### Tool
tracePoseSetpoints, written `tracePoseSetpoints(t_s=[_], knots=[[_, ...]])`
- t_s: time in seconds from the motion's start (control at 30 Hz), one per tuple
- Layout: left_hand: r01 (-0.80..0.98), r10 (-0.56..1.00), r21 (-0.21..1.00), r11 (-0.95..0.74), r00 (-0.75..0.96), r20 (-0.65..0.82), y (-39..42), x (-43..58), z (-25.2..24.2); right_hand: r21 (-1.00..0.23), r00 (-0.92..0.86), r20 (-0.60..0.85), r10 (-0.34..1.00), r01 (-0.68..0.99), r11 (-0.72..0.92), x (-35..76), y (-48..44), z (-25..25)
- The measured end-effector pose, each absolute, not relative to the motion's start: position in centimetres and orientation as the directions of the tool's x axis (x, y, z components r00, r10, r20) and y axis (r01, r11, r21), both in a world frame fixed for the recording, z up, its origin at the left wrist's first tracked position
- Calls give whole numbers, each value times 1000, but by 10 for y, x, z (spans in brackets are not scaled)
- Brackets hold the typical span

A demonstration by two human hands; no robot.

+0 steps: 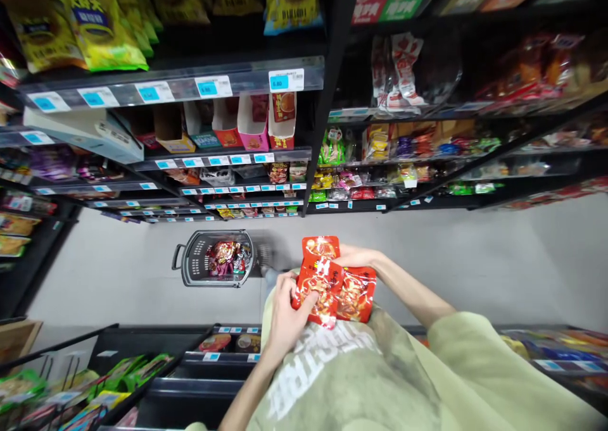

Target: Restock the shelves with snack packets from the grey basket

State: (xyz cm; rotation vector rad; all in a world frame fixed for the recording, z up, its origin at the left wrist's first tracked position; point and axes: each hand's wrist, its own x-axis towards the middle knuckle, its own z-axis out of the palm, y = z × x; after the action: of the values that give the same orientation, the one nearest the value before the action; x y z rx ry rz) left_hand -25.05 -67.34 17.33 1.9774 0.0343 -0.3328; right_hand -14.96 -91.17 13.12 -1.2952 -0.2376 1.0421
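Three red snack packets overlap in front of my shirt, held between both hands. My left hand (291,314) grips the front snack packet (319,288), its thumb lying across the printed face. Behind it are an upper packet (321,247) and a right-hand packet (357,295). My right hand (358,256) reaches in from the right, behind the packets, and its fingers are mostly hidden by them. To the left on the floor stands a grey shopping basket (190,261) with several shiny snack bags (227,257) in it.
Black store shelves (317,102) with price tags run along the far side, holding bags and boxes. More shelving (190,387) stands close by on my near side. A grey floor aisle (137,247) lies between them.
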Motion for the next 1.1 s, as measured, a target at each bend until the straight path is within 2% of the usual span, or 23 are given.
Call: tracePoseSetpoints(t_s=[0.4, 0.63, 0.83, 0.97, 1.1], knots=[[166, -128, 890, -424, 962, -240, -670, -242, 172, -897, 567, -333, 753, -436, -68, -144, -909, 121], [154, -156, 914, -375, 962, -226, -670, -232, 171, -918, 572, -334, 749, -377, -121, -134, -909, 126], [101, -33, 946, -309, 993, -116, -674, -228, 169, -912, 554, -385, 738, -353, -211, -132, -912, 126], [56, -113, 985, -164, 991, -75, -672, -222, 176, -903, 579, -426, 695, -314, -292, -134, -905, 134], [44, -219, 993, -106, 973, -66, -648, -196, 179, -882, 581, -469, 665, -341, -325, -127, -884, 140]])
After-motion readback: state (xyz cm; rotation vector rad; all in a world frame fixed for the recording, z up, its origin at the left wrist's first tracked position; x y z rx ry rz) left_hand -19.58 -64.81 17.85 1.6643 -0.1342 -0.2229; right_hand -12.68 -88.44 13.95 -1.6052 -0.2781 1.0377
